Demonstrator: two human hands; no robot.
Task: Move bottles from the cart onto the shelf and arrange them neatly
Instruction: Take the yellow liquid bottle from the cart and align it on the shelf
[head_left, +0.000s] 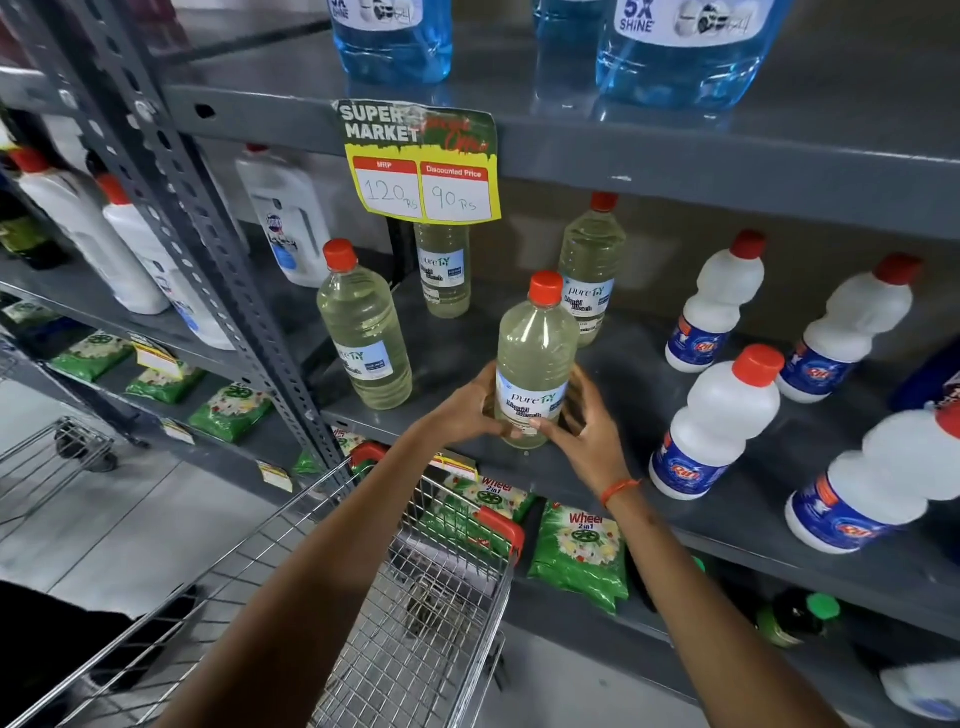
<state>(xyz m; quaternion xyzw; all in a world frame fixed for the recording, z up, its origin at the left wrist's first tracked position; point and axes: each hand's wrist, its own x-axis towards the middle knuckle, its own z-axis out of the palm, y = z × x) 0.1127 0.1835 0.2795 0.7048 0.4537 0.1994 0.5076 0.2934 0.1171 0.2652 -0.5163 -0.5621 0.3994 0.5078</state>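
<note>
1. A shop aisle with grey metal racking fills the frame; the middle shelf (649, 395) runs from centre left to the right edge, and a yellow price tag (423, 161) reading 120 and 90 hangs from the shelf above it.
2. At the centre of the frame a clear bottle (535, 358) of pale yellow liquid with a red cap stands upright near the front edge of the middle shelf; the left hand (467, 410) and the right hand (587, 421) wrap its lower part from either side, fingers closed on the label.
3. Three like bottles stand on the same shelf: one to the left (363, 327), two further back (444, 275) (592, 265), all upright and apart from the held one.
4. At right, white bottles with blue labels (722, 426) stand in rows on that shelf.
5. Large blue-liquid jugs (675, 47) sit on the top shelf.
6. The wire cart (363, 597) sits at the lower centre under the forearms; its basket shows no bottles.
7. Green detergent packs (579, 551) lie on the shelf below.
</note>
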